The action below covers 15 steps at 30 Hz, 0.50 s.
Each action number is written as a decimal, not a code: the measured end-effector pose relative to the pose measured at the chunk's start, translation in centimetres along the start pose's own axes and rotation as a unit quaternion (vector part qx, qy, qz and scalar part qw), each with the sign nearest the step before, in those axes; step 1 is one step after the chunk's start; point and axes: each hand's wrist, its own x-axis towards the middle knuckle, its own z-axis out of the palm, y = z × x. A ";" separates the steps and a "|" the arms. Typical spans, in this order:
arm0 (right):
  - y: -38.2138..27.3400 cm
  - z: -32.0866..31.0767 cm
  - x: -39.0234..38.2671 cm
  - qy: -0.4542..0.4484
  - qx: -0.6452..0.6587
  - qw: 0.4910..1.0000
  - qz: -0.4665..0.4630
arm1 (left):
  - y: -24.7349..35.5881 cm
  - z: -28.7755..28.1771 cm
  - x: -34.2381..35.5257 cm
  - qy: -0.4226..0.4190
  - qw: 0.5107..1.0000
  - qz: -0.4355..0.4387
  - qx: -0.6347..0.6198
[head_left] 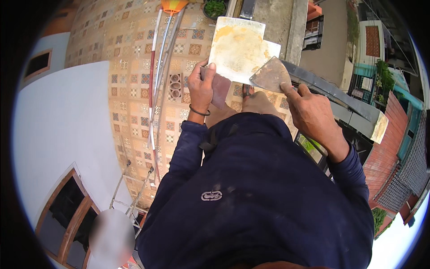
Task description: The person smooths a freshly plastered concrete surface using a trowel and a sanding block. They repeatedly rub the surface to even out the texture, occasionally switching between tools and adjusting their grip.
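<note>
My left hand (pixel 201 87) is closed on the left edge of a white board (pixel 237 49) smeared with yellowish stains, the thumb on top. The same hand holds a reddish-brown flat piece (pixel 219 89), which looks like sandpaper, hanging below the board's near left corner. My right hand (pixel 311 107) grips a wide putty knife (pixel 272 75) whose handle is mostly hidden by the fingers. Its blade, flared and dirty grey, overlaps the board's near right corner; I cannot tell whether the two touch.
Patterned tiles (pixel 179 123) cover the floor. Long poles (pixel 156 76) and a block with round holes (pixel 175 86) lie to the left. A dark ledge (pixel 331 87) runs along the right. A potted plant (pixel 215 8) stands at the far side, and a ladder-like frame (pixel 134 197) at lower left.
</note>
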 end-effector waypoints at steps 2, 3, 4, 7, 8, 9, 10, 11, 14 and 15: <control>0.7 -0.3 0.2 0.050 0.011 0.998 -0.048 | 0.3 -0.1 -1.0 0.007 0.999 -0.005 -0.033; 0.7 -0.5 1.5 0.064 0.009 0.996 -0.064 | 0.4 0.0 -1.6 0.010 0.999 -0.012 -0.030; 0.5 -0.7 3.5 0.055 0.002 0.996 -0.063 | 0.3 0.1 -1.9 0.023 0.999 -0.014 -0.025; -0.1 -0.2 10.3 0.135 -0.006 0.982 -0.132 | 0.1 0.9 -3.1 0.054 0.999 -0.001 -0.002; 0.1 -0.3 11.3 0.186 -0.010 0.968 -0.170 | 0.0 1.3 -3.1 0.057 0.998 0.022 0.010; 0.4 -0.2 11.2 0.149 -0.015 0.978 -0.147 | 0.0 1.4 -3.5 0.076 0.996 0.026 0.040; 0.6 -0.3 11.4 0.145 -0.015 0.978 -0.148 | -0.1 1.7 -3.5 0.082 0.994 0.035 0.068; 0.9 -0.3 10.8 0.180 -0.015 0.969 -0.167 | 0.0 1.9 -3.7 0.096 0.990 0.045 0.093; 1.2 -0.9 9.4 0.084 -0.031 0.990 -0.105 | 0.1 2.1 -4.0 0.123 0.972 0.120 0.161; 0.9 -1.2 9.9 0.074 -0.025 0.992 -0.097 | 0.2 2.1 -4.0 0.111 0.979 0.106 0.135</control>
